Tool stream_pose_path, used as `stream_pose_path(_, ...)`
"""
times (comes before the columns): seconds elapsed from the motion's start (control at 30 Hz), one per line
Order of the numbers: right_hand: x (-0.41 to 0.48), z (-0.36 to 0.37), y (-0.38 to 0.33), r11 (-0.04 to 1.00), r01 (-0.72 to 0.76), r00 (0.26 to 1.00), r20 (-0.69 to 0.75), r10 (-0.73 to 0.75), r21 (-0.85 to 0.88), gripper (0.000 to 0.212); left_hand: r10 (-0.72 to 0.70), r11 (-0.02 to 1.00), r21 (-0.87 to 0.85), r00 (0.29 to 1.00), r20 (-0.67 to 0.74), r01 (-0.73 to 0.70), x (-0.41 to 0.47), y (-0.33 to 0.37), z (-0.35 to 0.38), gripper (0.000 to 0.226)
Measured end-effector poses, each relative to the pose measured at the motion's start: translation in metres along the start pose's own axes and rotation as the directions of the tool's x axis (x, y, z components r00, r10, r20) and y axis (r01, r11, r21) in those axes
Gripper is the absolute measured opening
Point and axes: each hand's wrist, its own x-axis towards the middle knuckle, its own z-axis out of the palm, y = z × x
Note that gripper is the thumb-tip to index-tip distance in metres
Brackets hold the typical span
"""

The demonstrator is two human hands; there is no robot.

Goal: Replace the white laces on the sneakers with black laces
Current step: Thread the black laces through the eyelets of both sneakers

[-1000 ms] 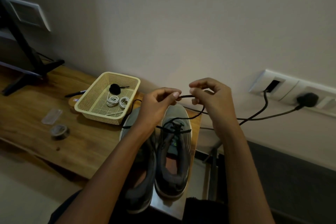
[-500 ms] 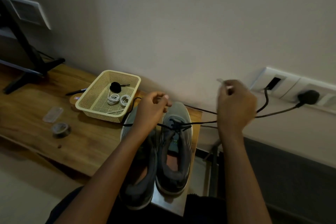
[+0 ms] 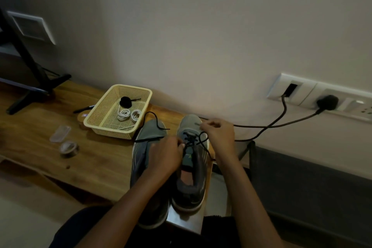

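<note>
head view: both grips at the black lace

two grey sneakers stand side by side on the tabletop, right of the basket. left grip pinches the black lace at the far sneaker; right grip pinches its loose end. the left forearm hides much of the near sneaker, where a slack lace crosses the toe. inside the basket lie white laces and a black coil. left of the basket sits a tape roll; far right of it runs a cable.

Left hand and right hand bare; forearms bare to the near edge. Dark, near-black garment over the lap, near left.
</note>
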Motion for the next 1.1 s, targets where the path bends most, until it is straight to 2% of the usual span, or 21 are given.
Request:
stream_pose_path(0.13,-0.003,0.009,0.021,0.967,0.078,0.992,0.119,-0.050,-0.244,0.025,-0.063,0.997,0.051,0.992,0.113,0.058,0.011,-0.007,0.005,0.028)
stream_pose_path(0.23,-0.005,0.010,0.027,0.887,0.101,0.989,0.146,-0.039,-0.450,0.005,-0.109,0.994,-0.007,0.978,0.178,0.112,0.019,-0.014,0.005,0.027)
stream_pose_path(0.3,-0.003,0.013,0.031,0.839,0.127,0.985,0.164,-0.046,-0.529,0.011,-0.125,0.990,-0.040,0.973,0.195,0.135,0.022,-0.016,0.005,0.027)
stream_pose_path(0.43,-0.002,0.020,0.032,0.799,0.209,0.975,0.178,-0.130,-0.564,0.012,-0.150,0.980,-0.096,0.966,0.211,0.173,0.025,-0.020,0.005,0.027)
stream_pose_path(0.57,-0.010,0.026,0.030,0.703,0.295,0.955,0.228,-0.191,-0.647,0.018,-0.152,0.976,-0.118,0.964,0.217,0.181,0.027,-0.022,0.006,0.025)
stream_pose_path(0.7,-0.014,0.027,0.028,0.684,0.324,0.944,0.268,-0.192,-0.653,0.019,-0.149,0.975,-0.134,0.967,0.207,0.179,0.026,-0.022,0.006,0.028)
stream_pose_path(0.83,-0.021,0.029,0.025,0.643,0.348,0.937,0.242,-0.251,-0.682,0.020,-0.106,0.978,-0.158,0.980,0.169,0.134,0.022,-0.020,0.002,0.028)
stream_pose_path(1.1,-0.024,0.038,0.035,0.682,0.340,0.937,0.177,-0.300,-0.647,0.015,-0.027,0.978,-0.203,0.991,0.131,0.053,0.020,-0.023,-0.003,0.024)
